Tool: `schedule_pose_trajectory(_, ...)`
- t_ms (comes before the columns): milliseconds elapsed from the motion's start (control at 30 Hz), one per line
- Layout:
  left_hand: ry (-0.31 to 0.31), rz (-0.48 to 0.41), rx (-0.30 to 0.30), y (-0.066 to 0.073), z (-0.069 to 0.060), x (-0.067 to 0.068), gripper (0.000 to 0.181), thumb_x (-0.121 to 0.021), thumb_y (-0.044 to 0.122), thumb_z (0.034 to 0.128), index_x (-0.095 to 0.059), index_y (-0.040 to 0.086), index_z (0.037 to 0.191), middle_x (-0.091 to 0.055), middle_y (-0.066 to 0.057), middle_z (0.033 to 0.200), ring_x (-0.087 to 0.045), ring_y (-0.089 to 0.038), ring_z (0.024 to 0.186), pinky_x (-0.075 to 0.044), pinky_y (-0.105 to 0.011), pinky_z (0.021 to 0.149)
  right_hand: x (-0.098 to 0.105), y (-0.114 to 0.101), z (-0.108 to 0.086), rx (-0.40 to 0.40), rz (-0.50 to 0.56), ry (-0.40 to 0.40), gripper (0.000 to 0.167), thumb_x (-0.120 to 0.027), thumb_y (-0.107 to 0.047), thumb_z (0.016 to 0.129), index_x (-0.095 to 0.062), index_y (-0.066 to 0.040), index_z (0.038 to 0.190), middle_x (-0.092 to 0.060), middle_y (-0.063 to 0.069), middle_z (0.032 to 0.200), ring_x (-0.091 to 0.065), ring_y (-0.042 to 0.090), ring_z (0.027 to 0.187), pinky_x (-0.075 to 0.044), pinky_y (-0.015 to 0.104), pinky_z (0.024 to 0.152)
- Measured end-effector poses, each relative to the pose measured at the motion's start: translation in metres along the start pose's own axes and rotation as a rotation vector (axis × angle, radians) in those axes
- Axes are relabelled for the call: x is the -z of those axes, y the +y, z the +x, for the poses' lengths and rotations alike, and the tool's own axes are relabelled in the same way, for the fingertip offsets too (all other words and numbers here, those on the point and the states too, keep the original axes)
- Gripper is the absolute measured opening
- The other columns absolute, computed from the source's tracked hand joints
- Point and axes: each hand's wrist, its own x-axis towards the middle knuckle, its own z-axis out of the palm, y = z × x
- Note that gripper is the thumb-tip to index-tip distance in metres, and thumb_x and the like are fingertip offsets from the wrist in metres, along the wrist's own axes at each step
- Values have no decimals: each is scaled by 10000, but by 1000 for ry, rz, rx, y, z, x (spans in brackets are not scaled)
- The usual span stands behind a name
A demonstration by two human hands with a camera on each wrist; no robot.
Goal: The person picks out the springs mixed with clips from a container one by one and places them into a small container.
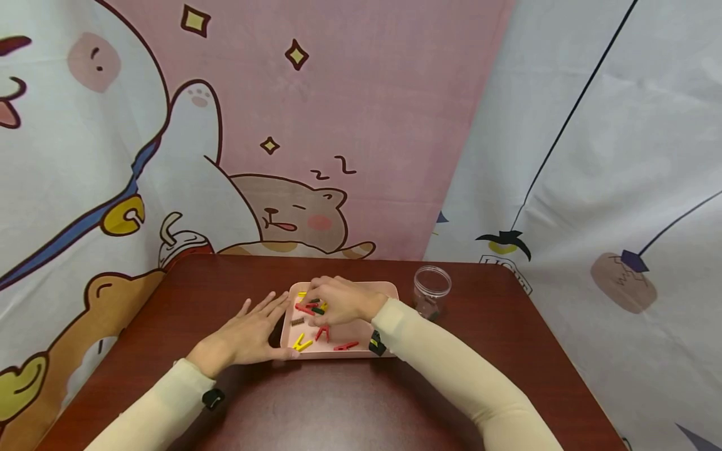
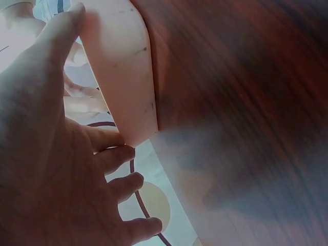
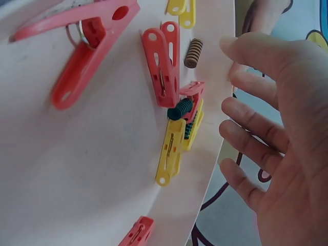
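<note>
A pale pink tray (image 1: 358,335) on the table holds red and yellow clothespins and small springs. My left hand (image 1: 242,335) lies with fingers spread at the tray's left side, its thumb by the front left corner. Over the tray's left part is my right hand (image 1: 345,300), fingers loosely bent and apart, nothing between them in the right wrist view. Near its fingers lie a brown spring (image 3: 193,53), a red clothespin (image 3: 161,69), a dark green spring (image 3: 180,109) and a yellow clothespin (image 3: 170,154). Another red clothespin (image 3: 77,77) lies farther off.
A clear round jar (image 1: 432,285) stands behind the right forearm, with something dark low inside it. The dark red wooden table (image 1: 338,407) reaches back to a cartoon-printed cloth (image 1: 366,125).
</note>
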Motion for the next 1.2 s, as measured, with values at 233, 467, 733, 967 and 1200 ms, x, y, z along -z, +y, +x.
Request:
schedule_pose_trajectory(233,2,2,-9,0,-1,0,1325,-712,941,925,-323,67,1841,-318,-158,1934,-275,-492,1804,-223,-885,1364,-3,-2,12,44,-54,-37,463,-846,-439,1076,-805,-282,1510,-702,22,1624,-637,233,1537,-584,523,1248)
schedule_pose_trajectory(467,5,11,-15,1,-2,1,1309,-716,930,930,-337,64,1835,-319,-158,1934,-286,-501,1797,-237,-886,1359,-6,-4,22,23,-55,-73,465,-884,-435,1055,-814,-300,1494,-666,5,1687,-609,238,1584,-559,553,1282)
schedule_pose_trajectory(733,8,16,-17,1,-1,1,1291,-727,919,931,-372,52,1820,-328,-159,1930,-299,-498,1793,-251,-882,1357,-10,-6,29,33,-63,-83,413,-902,-391,1036,-848,-322,1439,-688,-32,1643,-646,183,1537,-600,469,1234)
schedule_pose_trajectory(967,5,11,-16,1,-1,1,1304,-718,931,928,-361,53,1824,-327,-156,1931,-297,-500,1793,-252,-883,1356,-13,-5,33,50,-83,-85,317,-917,-383,1030,-894,-332,1342,-707,-26,1589,-653,175,1513,-631,439,1162)
schedule_pose_trajectory(1200,4,11,-15,0,-1,0,1313,-709,941,926,-352,57,1829,-325,-154,1932,-299,-499,1793,-259,-878,1357,-15,-7,33,15,-105,-93,277,-915,-402,1036,-903,-372,1312,-681,-18,1648,-642,179,1533,-619,382,1166)
